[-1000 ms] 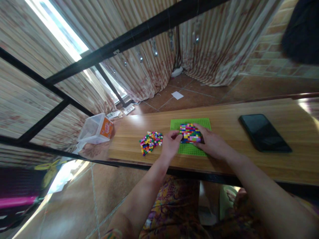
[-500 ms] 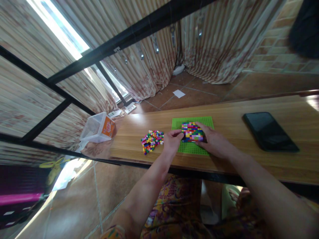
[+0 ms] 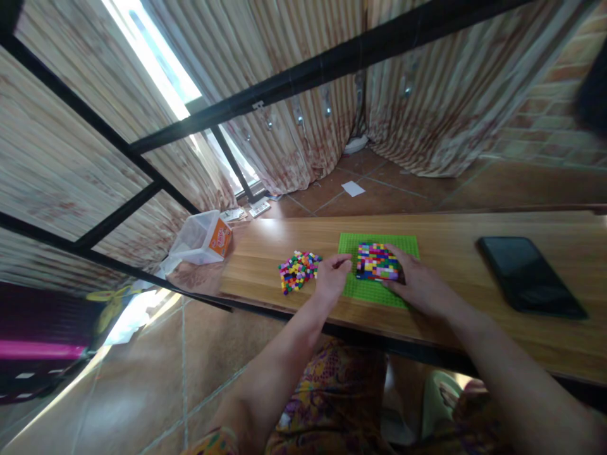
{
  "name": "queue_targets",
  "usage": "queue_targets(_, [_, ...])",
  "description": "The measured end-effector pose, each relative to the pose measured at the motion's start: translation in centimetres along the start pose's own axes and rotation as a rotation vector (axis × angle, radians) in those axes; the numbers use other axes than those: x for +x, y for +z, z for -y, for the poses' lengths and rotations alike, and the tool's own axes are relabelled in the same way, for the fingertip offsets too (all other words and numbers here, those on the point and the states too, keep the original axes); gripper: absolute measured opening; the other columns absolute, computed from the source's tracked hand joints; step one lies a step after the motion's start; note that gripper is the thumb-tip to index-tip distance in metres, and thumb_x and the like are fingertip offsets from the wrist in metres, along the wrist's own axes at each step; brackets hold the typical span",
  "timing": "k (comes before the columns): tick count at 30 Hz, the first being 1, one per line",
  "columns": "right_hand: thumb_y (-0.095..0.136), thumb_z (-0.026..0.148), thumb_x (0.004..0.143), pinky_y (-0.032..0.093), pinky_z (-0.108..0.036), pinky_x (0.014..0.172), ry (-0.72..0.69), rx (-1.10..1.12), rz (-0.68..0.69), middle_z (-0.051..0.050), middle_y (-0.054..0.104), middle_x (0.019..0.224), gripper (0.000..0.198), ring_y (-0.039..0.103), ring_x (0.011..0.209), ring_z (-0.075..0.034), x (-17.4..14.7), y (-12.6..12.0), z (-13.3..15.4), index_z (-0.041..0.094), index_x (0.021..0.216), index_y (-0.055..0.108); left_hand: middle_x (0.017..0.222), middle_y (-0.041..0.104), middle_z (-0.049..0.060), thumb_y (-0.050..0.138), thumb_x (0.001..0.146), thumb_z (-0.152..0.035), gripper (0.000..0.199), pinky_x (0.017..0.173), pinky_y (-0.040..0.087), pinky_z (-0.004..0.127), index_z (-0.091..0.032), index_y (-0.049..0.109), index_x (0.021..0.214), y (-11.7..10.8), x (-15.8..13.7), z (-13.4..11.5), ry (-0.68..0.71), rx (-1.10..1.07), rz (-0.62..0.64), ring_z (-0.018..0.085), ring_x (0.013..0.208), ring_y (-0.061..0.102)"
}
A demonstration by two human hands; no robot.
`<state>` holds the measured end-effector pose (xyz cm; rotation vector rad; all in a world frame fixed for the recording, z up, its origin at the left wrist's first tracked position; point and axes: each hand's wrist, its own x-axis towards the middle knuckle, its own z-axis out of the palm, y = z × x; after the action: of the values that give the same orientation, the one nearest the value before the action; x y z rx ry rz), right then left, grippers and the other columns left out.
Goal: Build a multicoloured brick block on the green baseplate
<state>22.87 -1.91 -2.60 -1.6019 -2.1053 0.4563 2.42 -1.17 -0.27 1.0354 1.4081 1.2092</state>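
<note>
A block of many-coloured toy bricks (image 3: 374, 260) stands on a green studded baseplate (image 3: 379, 294). My right hand (image 3: 417, 281) grips the block's right side, thumb at the near edge and fingers at the far edge. My left hand (image 3: 332, 275) is over the plate's left edge, a little apart from the block. Its thumb and forefinger are pinched together; whatever is between them is too small to make out. Beside it, on the left, lies a loose pile of small coloured bricks (image 3: 298, 270).
The narrow wooden table (image 3: 258, 253) holds a black tablet or phone (image 3: 531, 275) at the right. A clear plastic box with an orange label (image 3: 202, 237) stands beyond the left end. A black metal bar (image 3: 303, 79) crosses behind, before striped curtains (image 3: 303, 151).
My left hand has drawn back leftward from the block's left edge, opening a small gap. My right hand keeps its place on the block. The whole view has shifted slightly.
</note>
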Motion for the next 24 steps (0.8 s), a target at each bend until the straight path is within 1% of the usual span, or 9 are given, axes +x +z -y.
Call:
queue_targets(2, [0.061, 0.039, 0.086, 0.055, -0.049, 0.092, -0.024, 0.01, -0.012, -0.016, 0.063, 0.136, 0.08, 0.068, 0.11, -0.034, 0.0, 0.1, -0.1, 0.023, 0.156, 0.029, 0.074, 0.072, 0.002, 0.062, 0.077, -0.011, 0.02, 0.074, 0.051, 0.026, -0.015, 0.077, 0.09, -1.6, -0.1, 0.2, 0.031, 0.022, -0.02, 0.012, 0.069, 0.063])
queue_targets(5, [0.062, 0.038, 0.085, 0.056, -0.05, 0.091, -0.028, 0.028, -0.018, -0.015, 0.063, 0.137, 0.081, 0.068, 0.109, -0.035, -0.1, 0.1, -0.2, 0.025, 0.157, 0.027, 0.079, 0.073, 0.002, 0.061, 0.078, -0.011, 0.018, 0.077, 0.051, 0.026, -0.016, 0.075, 0.088, -4.5, -0.1, 0.5, 0.11, 0.1, -0.047, 0.013, 0.072, 0.065])
queue_targets(8, [0.062, 0.038, 0.085, 0.055, -0.051, 0.092, 0.007, 0.041, 0.018, -0.016, 0.061, 0.138, 0.08, 0.067, 0.112, -0.036, 0.0, -0.1, 0.0, 0.024, 0.156, 0.029, 0.082, 0.074, 0.003, 0.061, 0.078, -0.008, 0.017, 0.08, 0.052, 0.029, -0.016, 0.074, 0.086, -7.1, -0.4, 0.8, 0.193, 0.282, -0.052, 0.014, 0.077, 0.067])
queue_targets(10, [0.062, 0.04, 0.085, 0.054, -0.051, 0.094, 0.033, 0.039, 0.045, -0.018, 0.06, 0.139, 0.08, 0.066, 0.114, -0.038, 0.0, -0.2, 0.2, 0.021, 0.156, 0.03, 0.082, 0.073, 0.004, 0.061, 0.079, -0.007, 0.017, 0.081, 0.052, 0.03, -0.016, 0.073, 0.086, -8.2, -0.8, 0.9, 0.255, 0.445, -0.038, 0.016, 0.078, 0.067])
queue_targets(13, [0.061, 0.041, 0.086, 0.053, -0.051, 0.095, 0.039, 0.026, 0.056, -0.019, 0.058, 0.141, 0.079, 0.066, 0.114, -0.038, 0.0, -0.3, 0.3, 0.02, 0.155, 0.031, 0.086, 0.071, 0.005, 0.06, 0.081, -0.007, 0.018, 0.08, 0.053, 0.03, -0.018, 0.073, 0.087, -8.5, -1.4, 1.1, 0.367, 0.674, 0.007, 0.016, 0.08, 0.066])
queue_targets(17, [0.06, 0.04, 0.087, 0.054, -0.052, 0.094, 0.004, 0.016, 0.033, -0.02, 0.06, 0.139, 0.078, 0.067, 0.112, -0.037, -0.1, -0.2, 0.0, 0.02, 0.156, 0.03, 0.098, 0.07, 0.006, 0.056, 0.086, -0.009, 0.022, 0.09, 0.052, 0.035, -0.02, 0.073, 0.093, -7.7, -1.8, 1.2, 0.478, 0.925, 0.053, 0.02, 0.094, 0.064])
queue_targets(19, [0.061, 0.04, 0.087, 0.054, -0.052, 0.092, -0.013, 0.011, 0.009, -0.019, 0.061, 0.138, 0.079, 0.068, 0.11, -0.036, -0.1, -0.1, -0.1, 0.021, 0.156, 0.029, 0.102, 0.069, 0.007, 0.054, 0.089, -0.01, 0.024, 0.094, 0.051, 0.037, -0.02, 0.073, 0.099, -7.3, -1.6, 1.1, 0.514, 1.016, 0.053, 0.021, 0.099, 0.063])
queue_targets(22, [0.062, 0.04, 0.086, 0.055, -0.051, 0.091, -0.018, 0.014, -0.006, -0.016, 0.063, 0.136, 0.078, 0.068, 0.109, -0.035, -0.1, 0.0, -0.1, 0.023, 0.155, 0.03, 0.105, 0.068, 0.008, 0.053, 0.09, -0.011, 0.027, 0.096, 0.049, 0.038, -0.019, 0.071, 0.107, -7.0, -0.9, 0.8, 0.539, 1.108, 0.063, 0.023, 0.103, 0.061])
queue_targets(24, [0.062, 0.04, 0.086, 0.055, -0.051, 0.09, 0.002, 0.019, 0.005, -0.017, 0.062, 0.137, 0.078, 0.068, 0.109, -0.035, -0.1, -0.1, 0.1, 0.022, 0.155, 0.031, 0.104, 0.067, 0.008, 0.053, 0.091, -0.013, 0.025, 0.095, 0.049, 0.037, -0.019, 0.072, 0.106, -6.9, -0.5, 0.6, 0.542, 1.158, 0.099, 0.023, 0.102, 0.061])
